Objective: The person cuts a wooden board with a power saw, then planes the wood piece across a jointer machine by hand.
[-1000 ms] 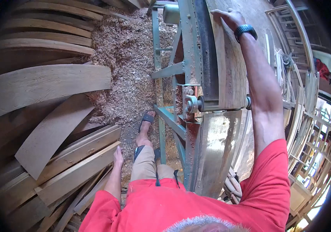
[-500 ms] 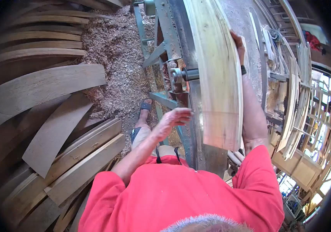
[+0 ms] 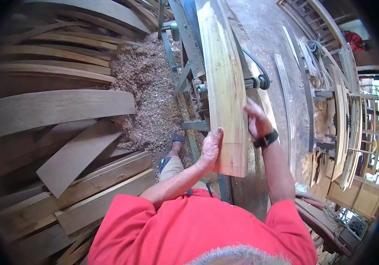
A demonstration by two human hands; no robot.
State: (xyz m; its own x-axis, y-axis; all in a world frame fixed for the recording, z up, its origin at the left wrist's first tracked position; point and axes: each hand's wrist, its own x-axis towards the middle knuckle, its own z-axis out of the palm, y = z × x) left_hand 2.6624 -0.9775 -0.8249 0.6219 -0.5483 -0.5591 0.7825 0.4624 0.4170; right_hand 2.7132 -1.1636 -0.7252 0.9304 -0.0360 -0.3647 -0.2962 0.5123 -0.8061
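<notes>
A long pale wooden board (image 3: 226,88) lies lengthwise over the green metal machine (image 3: 192,57), its near end reddish. My left hand (image 3: 210,149) grips the board's left edge near that end, thumb on top and fingers partly hidden beneath. At the right edge, a little farther up, is my right hand (image 3: 257,120), with a dark watch on the wrist. Its fingers are apart and touch or nearly touch the board's side. A round pulley (image 3: 264,81) on a shaft sticks out right of the board.
Curved planks (image 3: 57,104) and straight boards (image 3: 105,185) are piled on the left. Wood shavings (image 3: 143,84) cover the floor beside the machine. Long strips (image 3: 287,110) lie on the right floor, with wooden frames and a cabinet panel (image 3: 356,196) beyond.
My left hand has come up from beside the left pile to the board's near end. The board has been lifted and shifted toward me, and my right hand has moved nearer along its edge.
</notes>
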